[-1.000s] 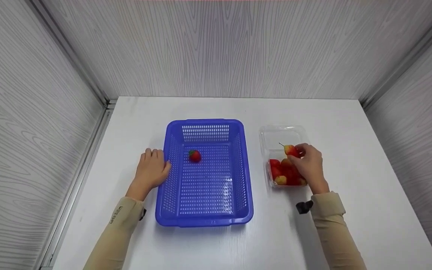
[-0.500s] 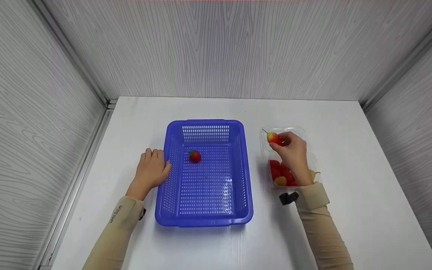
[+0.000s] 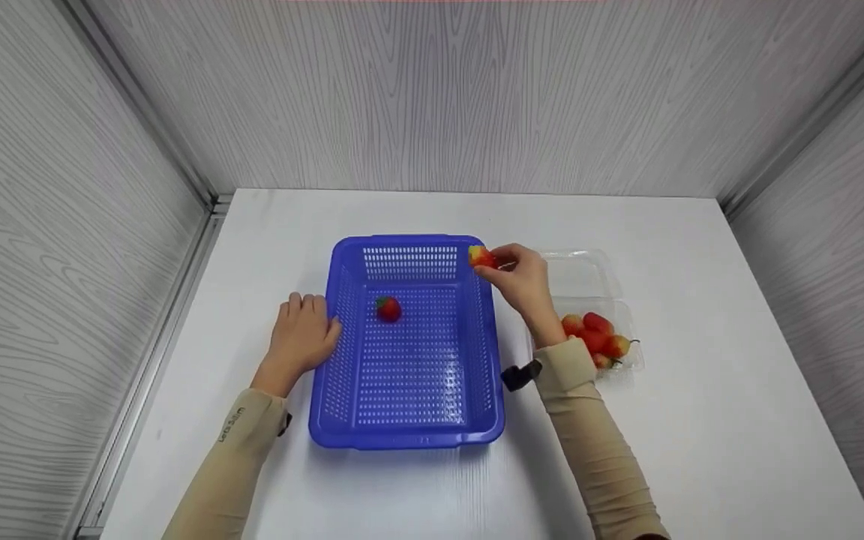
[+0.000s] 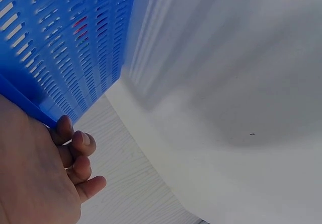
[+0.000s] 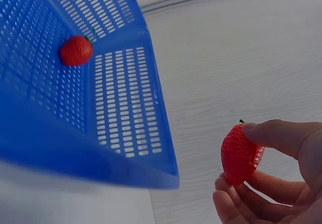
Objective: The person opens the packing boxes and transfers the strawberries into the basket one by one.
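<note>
One red-and-yellow fruit [image 3: 479, 256] differs most in place: a second ago it shows above the clear box [image 3: 574, 270], and now the right hand [image 3: 526, 281] holds it at the far right corner of the blue basket [image 3: 409, 440], seen from the head. The right grip pinches it between thumb and fingers. The left hand [image 3: 301, 337] matches the earlier frame, its grip bent about the basket's left rim with the thumb laid over the top.

The basket lies on the white desk [image 3: 709, 375], well apart from the left edge, with a single strawberry [image 3: 388, 309] on its floor toward the far left corner. The clear box is between the basket and the desk's right edge; its near half holds a heap of fruits [image 3: 595, 334]. The right sleeve [image 3: 597, 435] hides the near left part of the box, and a black device [image 3: 520, 374] juts from the cuff beside the basket's right rim.

The right wrist view shows a red, dimpled side of the held fruit, pale lettering and a dark stem; its yellow end shows from the head. The left wrist view gives only red patches through the basket's slots.
</note>
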The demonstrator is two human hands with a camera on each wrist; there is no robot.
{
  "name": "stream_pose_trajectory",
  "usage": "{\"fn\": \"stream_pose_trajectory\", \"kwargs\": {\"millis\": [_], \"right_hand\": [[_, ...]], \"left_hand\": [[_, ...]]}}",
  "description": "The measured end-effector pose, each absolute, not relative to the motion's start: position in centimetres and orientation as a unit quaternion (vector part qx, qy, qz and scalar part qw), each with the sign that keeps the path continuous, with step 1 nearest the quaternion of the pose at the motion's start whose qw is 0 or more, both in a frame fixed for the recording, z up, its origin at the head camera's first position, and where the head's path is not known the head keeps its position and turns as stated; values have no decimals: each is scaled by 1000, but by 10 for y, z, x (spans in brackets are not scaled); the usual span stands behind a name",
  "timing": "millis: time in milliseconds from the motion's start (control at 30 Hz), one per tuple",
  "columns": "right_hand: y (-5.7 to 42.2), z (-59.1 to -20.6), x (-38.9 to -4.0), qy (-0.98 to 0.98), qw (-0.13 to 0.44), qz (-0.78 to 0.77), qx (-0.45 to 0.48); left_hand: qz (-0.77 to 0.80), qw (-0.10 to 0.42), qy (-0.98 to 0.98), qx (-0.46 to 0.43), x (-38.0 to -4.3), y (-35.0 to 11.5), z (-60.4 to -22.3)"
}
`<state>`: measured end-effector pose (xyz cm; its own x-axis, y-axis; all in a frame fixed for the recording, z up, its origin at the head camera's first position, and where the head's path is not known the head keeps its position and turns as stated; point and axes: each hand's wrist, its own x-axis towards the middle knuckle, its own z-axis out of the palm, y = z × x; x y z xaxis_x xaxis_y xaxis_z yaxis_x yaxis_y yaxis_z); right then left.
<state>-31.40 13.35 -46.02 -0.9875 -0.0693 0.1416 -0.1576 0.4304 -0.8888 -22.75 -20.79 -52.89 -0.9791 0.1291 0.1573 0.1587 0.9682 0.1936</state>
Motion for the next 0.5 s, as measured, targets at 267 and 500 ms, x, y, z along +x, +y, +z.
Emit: {"fn": "stream_pose_trajectory", "kwargs": {"millis": [267, 500], "right_hand": [[89, -470, -320, -846, -9, 530, 63], [57, -495, -325, -869, -41, 493, 23]], "left_hand": [[-95, 65, -991, -65, -231, -207, -528], [-100, 59, -992, -59, -229, -208, -529]]}}
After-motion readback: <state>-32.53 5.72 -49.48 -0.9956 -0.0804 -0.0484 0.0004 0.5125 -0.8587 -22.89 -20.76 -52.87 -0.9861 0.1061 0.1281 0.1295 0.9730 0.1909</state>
